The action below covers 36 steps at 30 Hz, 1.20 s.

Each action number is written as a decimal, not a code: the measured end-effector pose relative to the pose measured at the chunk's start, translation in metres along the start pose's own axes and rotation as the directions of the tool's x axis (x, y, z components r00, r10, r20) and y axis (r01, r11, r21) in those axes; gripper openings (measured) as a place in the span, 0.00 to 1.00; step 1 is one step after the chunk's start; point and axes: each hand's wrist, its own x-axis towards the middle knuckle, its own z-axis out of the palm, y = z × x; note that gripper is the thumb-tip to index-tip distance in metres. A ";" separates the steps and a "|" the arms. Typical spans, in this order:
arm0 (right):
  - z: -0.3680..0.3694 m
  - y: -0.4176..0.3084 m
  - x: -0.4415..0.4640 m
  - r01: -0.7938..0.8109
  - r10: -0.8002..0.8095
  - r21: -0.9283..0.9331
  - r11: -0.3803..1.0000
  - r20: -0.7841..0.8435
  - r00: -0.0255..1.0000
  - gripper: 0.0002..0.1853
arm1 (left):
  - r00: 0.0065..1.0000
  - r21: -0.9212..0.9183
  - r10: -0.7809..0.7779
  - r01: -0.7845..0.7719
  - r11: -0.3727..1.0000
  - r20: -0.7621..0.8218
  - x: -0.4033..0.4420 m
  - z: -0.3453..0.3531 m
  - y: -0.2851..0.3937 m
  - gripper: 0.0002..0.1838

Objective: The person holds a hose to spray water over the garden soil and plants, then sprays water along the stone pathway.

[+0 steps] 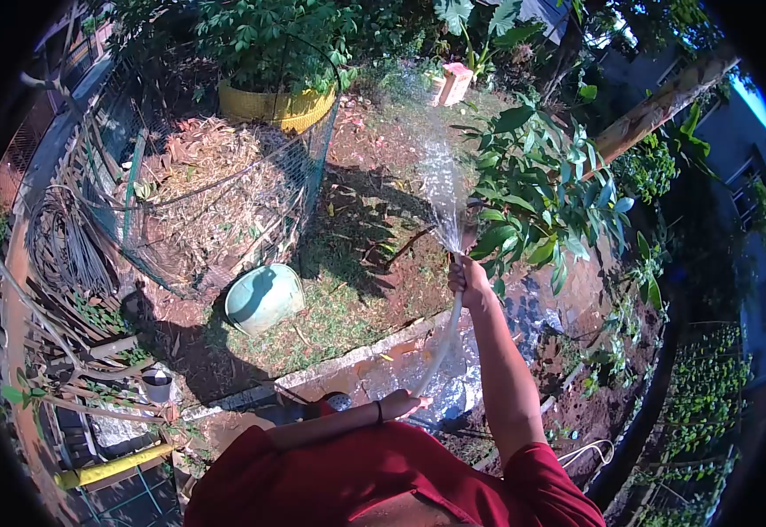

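My right hand [469, 277] is stretched forward and closed round the end of a pale garden hose [444, 350]. A spray of water [440, 176] fans up and away from the hose's mouth, beside a leafy branch [532, 198]. Near my waist, my left hand [400, 405] is closed on a lower stretch of the same hose, with a dark band at the wrist. Between the two hands the hose curves slightly. Wet, shining ground [453, 386] lies beneath it.
A mesh enclosure [317, 167] holds dry leaves at the left, with a yellow planter [264, 105] behind. A pale green basin [264, 299] lies tilted on the grass. A low concrete edging [348, 362] crosses in front. A tree trunk [664, 105] slants at the right.
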 end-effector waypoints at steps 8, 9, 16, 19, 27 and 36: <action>0.018 -0.001 -0.011 0.168 -0.170 -0.035 0.985 -0.063 0.983 0.07 | 0.999 -0.031 0.012 -0.013 0.999 -0.045 -0.010 -0.003 0.011 0.24; 0.019 -0.001 -0.012 0.204 -0.207 -0.047 0.978 -0.082 0.975 0.08 | 0.999 -0.030 0.012 -0.013 0.999 -0.044 -0.008 -0.004 0.009 0.24; 0.014 0.002 -0.008 0.228 -0.228 -0.005 0.974 -0.015 0.973 0.08 | 0.999 -0.079 0.036 -0.039 0.996 -0.038 -0.006 -0.006 0.003 0.23; 0.015 0.002 -0.011 0.255 -0.255 0.005 0.967 -0.017 0.967 0.09 | 0.999 -0.083 0.038 -0.040 0.996 -0.031 -0.011 -0.006 0.005 0.24; 0.014 0.002 -0.012 0.216 -0.216 0.017 0.976 0.026 0.976 0.04 | 1.000 -0.049 0.021 -0.022 0.999 -0.020 -0.005 -0.008 -0.005 0.25; -0.020 -0.002 -0.053 0.407 -0.391 0.098 0.908 -0.151 0.908 0.08 | 0.986 0.152 -0.071 0.094 0.984 -0.152 -0.005 -0.022 -0.007 0.21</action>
